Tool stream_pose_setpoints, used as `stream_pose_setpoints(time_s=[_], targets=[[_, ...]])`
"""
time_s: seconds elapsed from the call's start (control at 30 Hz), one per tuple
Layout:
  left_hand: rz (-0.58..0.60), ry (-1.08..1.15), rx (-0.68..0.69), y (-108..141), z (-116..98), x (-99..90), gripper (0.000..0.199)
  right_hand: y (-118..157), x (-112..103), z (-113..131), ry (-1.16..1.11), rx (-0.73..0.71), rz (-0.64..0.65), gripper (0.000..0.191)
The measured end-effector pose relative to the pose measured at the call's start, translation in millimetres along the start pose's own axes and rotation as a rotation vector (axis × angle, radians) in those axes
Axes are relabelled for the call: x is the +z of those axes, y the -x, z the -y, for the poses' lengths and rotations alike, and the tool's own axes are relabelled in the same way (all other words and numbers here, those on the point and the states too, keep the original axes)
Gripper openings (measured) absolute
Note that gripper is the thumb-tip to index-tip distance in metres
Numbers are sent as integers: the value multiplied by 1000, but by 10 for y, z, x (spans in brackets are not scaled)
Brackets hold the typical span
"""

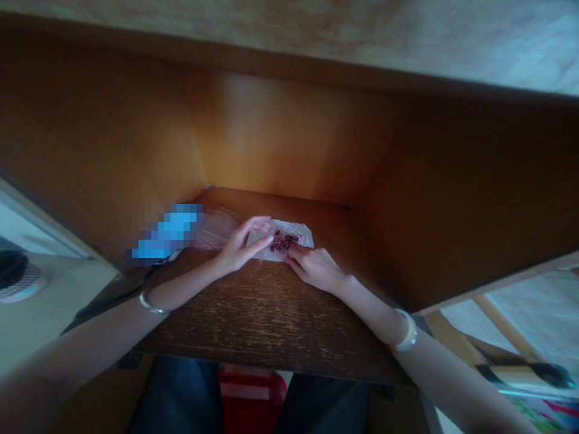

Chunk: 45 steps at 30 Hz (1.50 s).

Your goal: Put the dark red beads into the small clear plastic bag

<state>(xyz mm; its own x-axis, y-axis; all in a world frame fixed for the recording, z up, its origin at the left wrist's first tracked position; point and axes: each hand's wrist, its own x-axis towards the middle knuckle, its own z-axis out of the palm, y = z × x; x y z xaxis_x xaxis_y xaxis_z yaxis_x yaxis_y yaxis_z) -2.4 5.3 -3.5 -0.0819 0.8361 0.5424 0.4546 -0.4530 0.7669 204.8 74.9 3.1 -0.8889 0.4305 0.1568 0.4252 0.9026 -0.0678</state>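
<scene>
Left hand: left hand (239, 250) over one end of the crumpled white paper (265, 247), left fingers (259, 226) curved and partly open, tips on the paper, any pinch impossible to tell.

Right hand: right hand (314, 268) at the paper's near edge, right fingers (295, 254) bent, tips against the paper beside the heap, no clear grip.

Heap: dark reddish-purple bits (284, 242) in a small pile mid-paper, between both hands, too small to identify.

Paper's place: flat on the dark wood desk (271, 313), close to the orange-brown wooden back panel (280, 138).

Risk: bits rolling off the paper if it tilts or creases under uneven finger pressure; a tear in the thin paper from tugging at both ends; loose bits dropping into the desk's grain.

Rest: clear plastic wrap (217, 229) just left of the paper, a blurred blue object (167, 232) beyond it, a black cable (120, 293) on the desk.
</scene>
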Motion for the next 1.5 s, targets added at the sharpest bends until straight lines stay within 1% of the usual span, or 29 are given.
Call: stream_pose_setpoints(time_s=[0.23, 0.6, 0.7, 0.87, 1.07, 1.13, 1.2, 1.4, 1.5], targets=[[40, -14, 17, 7, -17, -2, 41, 7, -20, 32, 52, 26, 2, 26], [-21, 23, 46, 2, -23, -13, 40, 5, -38, 34, 112, 50, 17, 29], [-23, 39, 40, 3, -15, -9, 40, 11, -30, 33, 135, 64, -11, 30], [-19, 83, 15, 0, -7, -4, 41, 18, -4, 17, 105, -6, -90, 25], [-18, 90, 22, -6, 2, -3, 41, 8, 60, -28, 42, -20, -174, 21], [-14, 81, 23, -6, 1, -4, 42, 4, 83, -45, -1, -12, -233, 20], [-7, 73, 28, -5, -2, -4, 43, 0, 98, -59, -65, 1, -326, 18], [36, 39, 63, -4, -3, 15, 42, -15, 74, -38, -313, 63, -722, 13], [62, -1, 90, -13, 0, 26, 39, -44, 58, 29, -422, 97, -858, 10]])
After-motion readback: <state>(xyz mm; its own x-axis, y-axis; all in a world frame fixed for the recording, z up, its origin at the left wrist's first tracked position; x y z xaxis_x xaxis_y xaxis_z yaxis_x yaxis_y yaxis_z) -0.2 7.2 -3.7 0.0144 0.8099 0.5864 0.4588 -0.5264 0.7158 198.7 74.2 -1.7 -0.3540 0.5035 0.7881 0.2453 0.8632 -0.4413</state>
